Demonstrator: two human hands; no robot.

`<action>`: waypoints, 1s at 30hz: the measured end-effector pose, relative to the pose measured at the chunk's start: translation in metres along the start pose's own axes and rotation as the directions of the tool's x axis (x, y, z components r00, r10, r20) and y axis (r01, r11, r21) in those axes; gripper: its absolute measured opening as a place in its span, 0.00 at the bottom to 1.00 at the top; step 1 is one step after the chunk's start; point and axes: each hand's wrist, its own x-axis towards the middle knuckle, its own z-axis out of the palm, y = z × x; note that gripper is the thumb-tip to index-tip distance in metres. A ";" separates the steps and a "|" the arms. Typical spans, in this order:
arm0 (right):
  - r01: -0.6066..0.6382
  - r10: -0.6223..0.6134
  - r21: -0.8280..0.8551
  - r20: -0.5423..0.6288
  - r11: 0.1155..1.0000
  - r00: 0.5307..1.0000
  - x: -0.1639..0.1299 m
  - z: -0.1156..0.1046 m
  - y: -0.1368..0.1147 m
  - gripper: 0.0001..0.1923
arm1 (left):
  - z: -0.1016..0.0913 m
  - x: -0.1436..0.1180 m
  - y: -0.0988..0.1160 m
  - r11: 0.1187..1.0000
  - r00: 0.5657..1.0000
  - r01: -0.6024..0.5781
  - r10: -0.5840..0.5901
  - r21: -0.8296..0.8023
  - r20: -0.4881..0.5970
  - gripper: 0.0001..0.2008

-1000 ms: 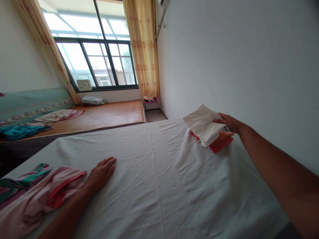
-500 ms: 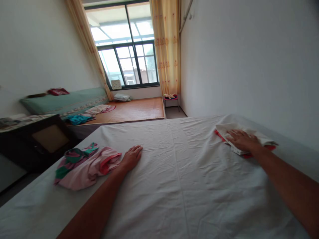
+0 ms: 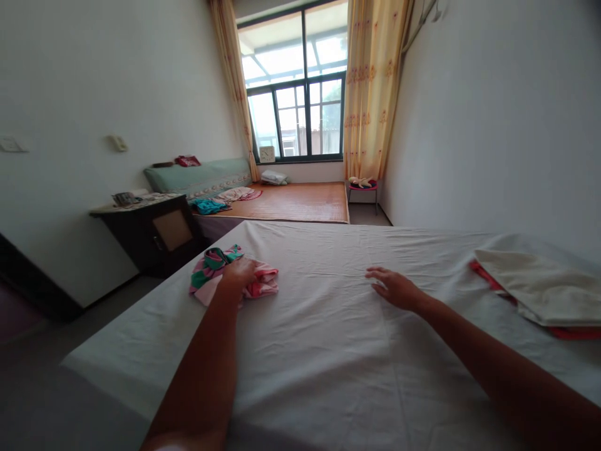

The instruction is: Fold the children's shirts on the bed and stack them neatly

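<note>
A bed with a white sheet [image 3: 328,351] fills the foreground. My left hand [image 3: 238,275] lies on a crumpled pink garment [image 3: 263,283], its fingers curled into the cloth; a pink and green striped piece [image 3: 211,260] sits bunched beside it. My right hand [image 3: 393,288] rests flat on the sheet near the bed's middle, fingers spread, holding nothing. At the right edge of the bed lies a folded white cloth [image 3: 544,285] stacked on a folded red one [image 3: 488,279], well apart from my right hand.
A dark bedside cabinet [image 3: 154,235] stands left of the bed. Behind is a second bed with a bamboo mat [image 3: 300,202], a green pillow [image 3: 197,176] and loose clothes. A small red stool [image 3: 362,186] stands under the curtained window [image 3: 300,106]. The wall runs along the right.
My right hand left the folded white cloth and moved left to the middle of the sheet. My left hand shifted onto the pink garment. The view swung left.
</note>
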 end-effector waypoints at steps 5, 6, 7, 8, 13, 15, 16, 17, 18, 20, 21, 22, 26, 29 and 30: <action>0.081 -0.047 0.456 -0.085 0.886 0.995 0.021 0.016 -0.067 0.14 | -0.003 0.008 0.032 0.952 0.988 -0.139 0.115 -0.274 -0.103 0.12; 0.069 -0.019 0.547 -0.097 0.834 0.995 0.021 0.019 -0.077 0.16 | -0.002 0.009 0.050 0.868 0.974 -0.219 0.164 -0.445 -0.158 0.14; 0.058 0.008 0.630 -0.101 0.774 0.995 0.020 0.021 -0.085 0.19 | 0.001 0.009 0.069 0.737 0.958 -0.287 0.202 -0.612 -0.206 0.16; 0.048 0.037 0.702 -0.105 0.711 0.994 0.019 0.023 -0.089 0.22 | 0.006 0.009 0.088 0.597 0.943 -0.330 0.237 -0.731 -0.233 0.18; -0.004 0.217 0.860 -0.125 0.510 0.968 0.007 0.024 -0.073 0.19 | 0.039 0.003 0.145 0.455 0.898 -0.405 0.361 -0.793 -0.252 0.15; -0.078 0.287 0.899 -0.054 0.430 0.956 0.006 0.019 -0.063 0.19 | 0.044 -0.001 0.150 0.533 0.897 -0.418 0.372 -0.736 -0.240 0.15; -0.115 0.325 0.922 -0.012 0.369 0.946 0.006 0.016 -0.060 0.21 | 0.045 -0.004 0.150 0.565 0.891 -0.427 0.394 -0.706 -0.224 0.15; -0.137 0.364 0.944 0.019 0.300 0.931 0.007 0.013 -0.058 0.23 | 0.044 -0.007 0.151 0.599 0.886 -0.436 0.417 -0.672 -0.202 0.16; -0.139 0.401 0.962 0.034 0.235 0.916 0.009 0.009 -0.057 0.25 | 0.042 -0.011 0.151 0.639 0.882 -0.441 0.437 -0.630 -0.174 0.17; -0.094 0.462 0.985 0.017 0.144 0.887 0.013 0.003 -0.055 0.27 | 0.038 -0.019 0.154 0.727 0.875 -0.458 0.470 -0.511 -0.115 0.19; -0.067 0.484 0.990 -0.001 0.122 0.875 0.015 -0.001 -0.053 0.28 | 0.036 -0.023 0.156 0.766 0.872 -0.470 0.480 -0.438 -0.095 0.20; -0.053 0.503 0.992 -0.012 0.116 0.864 0.017 -0.005 -0.050 0.28 | 0.036 -0.026 0.158 0.801 0.873 -0.477 0.480 -0.363 -0.087 0.18; -0.117 0.586 0.954 -0.070 0.275 0.808 0.018 -0.021 -0.028 0.29 | 0.033 -0.023 0.157 0.896 0.929 -0.367 0.338 -0.249 -0.151 0.06; -0.118 0.594 0.838 -0.271 0.533 0.757 0.016 -0.032 -0.009 0.28 | 0.025 -0.011 0.145 0.822 0.944 -0.319 0.234 -0.472 -0.232 0.10; -0.108 0.579 0.782 -0.353 0.614 0.735 0.015 -0.035 -0.004 0.28 | 0.021 -0.009 0.141 0.745 0.943 -0.327 0.216 -0.581 -0.254 0.12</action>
